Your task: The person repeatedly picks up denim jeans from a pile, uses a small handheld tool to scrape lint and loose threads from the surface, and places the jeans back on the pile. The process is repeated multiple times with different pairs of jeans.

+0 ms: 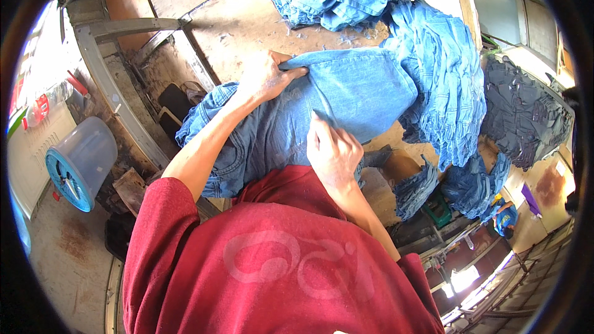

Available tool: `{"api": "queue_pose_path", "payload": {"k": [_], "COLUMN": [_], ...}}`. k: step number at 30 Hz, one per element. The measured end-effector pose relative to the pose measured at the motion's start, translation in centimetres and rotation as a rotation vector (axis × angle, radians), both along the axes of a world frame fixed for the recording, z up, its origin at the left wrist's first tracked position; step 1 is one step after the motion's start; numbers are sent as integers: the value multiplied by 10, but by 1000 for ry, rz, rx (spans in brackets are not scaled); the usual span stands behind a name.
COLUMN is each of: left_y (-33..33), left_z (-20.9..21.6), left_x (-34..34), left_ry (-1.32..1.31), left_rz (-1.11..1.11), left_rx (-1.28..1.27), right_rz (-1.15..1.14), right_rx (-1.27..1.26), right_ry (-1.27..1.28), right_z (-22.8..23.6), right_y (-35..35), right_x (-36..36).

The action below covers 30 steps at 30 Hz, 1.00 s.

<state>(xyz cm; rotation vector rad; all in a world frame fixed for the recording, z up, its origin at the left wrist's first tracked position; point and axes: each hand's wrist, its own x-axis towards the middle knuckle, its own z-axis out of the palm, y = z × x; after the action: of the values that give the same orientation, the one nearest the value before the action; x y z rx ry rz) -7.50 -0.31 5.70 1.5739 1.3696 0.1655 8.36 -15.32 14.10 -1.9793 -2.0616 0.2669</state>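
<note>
I have the denim [365, 86] spread between my two hands, in front of my body, its right end against the tall blue stack [442, 80]. My left hand [269, 77] pinches its upper left edge, thumb over the cloth. My right hand [334, 151] is curled lower down, where a crease runs to its thumb; it looks to be pinching there, though the curled fingers hide the grip.

To handle this well, I'd want the left pinch firm and the pull light and even, so the crease smooths without skewing the edge. I'd also mind the right end, which could drag on the stack, and the loose scraps on the tabletop [241, 21] beyond.
</note>
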Motion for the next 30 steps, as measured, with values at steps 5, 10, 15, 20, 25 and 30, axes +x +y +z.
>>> {"api": "queue_pose_path", "payload": {"k": [5,10,15,20,25,30], "left_y": [-3,-1,3,0,-3,0], "left_z": [-2,1,4,0,-5,-1], "left_x": [0,1,1,0,0,0], "left_ry": [-26,-13,63,35,6,28], "left_rz": [26,14,-10,-10,26,8], "left_rx": [54,-18,-47,4,23,1], "right_rz": [-79,-36,-22,28,-41,-19], "right_rx": [-3,39,14,9,4,41], "right_ry": [162,85,59,50,166,83], "right_z": [10,-13,-17,1,3,-18], "right_y": [-12,9,14,-1,-8,9], "right_x": [4,4,3,10,13,10]}}
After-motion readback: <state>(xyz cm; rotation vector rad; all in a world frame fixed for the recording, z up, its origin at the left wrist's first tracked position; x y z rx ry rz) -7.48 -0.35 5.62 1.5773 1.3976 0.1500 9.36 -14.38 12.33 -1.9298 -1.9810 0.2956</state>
